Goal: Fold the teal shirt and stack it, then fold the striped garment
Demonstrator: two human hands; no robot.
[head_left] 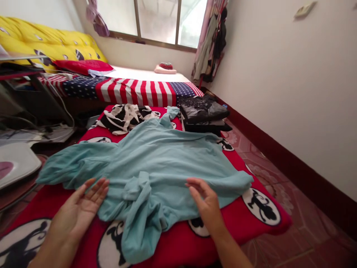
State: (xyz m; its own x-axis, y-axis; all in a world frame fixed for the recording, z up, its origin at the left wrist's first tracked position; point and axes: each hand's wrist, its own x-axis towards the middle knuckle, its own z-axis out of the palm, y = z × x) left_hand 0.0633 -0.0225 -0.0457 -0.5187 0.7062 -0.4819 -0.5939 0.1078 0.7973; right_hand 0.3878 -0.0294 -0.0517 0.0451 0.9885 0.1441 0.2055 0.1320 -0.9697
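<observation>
A pale teal shirt (156, 156) lies spread across a red blanket (251, 219) printed with black-and-white figures in white ovals. The shirt is thin and soft, creased all over, with one sleeve stretched out to the left and its right side running to a rounded edge near the blanket's right border. Near its near edge the cloth is bunched into a knot-like fold, and below that a loose part hangs down toward the near edge of the blanket. The left hand (79, 208) lies open at the shirt's near left edge, palm turned partly up, fingers straight and together, their tips touching the cloth; it grips nothing. The right hand (205, 203) is open too, fingers slightly curled and pointing left, resting on the shirt's near right part without pinching it. Both forearms come in from the near edge. Beyond the shirt lies a crumpled black-and-white garment (125, 117), and to its right a stack of folded dark clothes (205, 113). Farther off is a bed with a stars-and-stripes cover (136, 91), a red pillow (83, 67) and a yellow quilt (50, 42), under a window (158, 20).
</observation>
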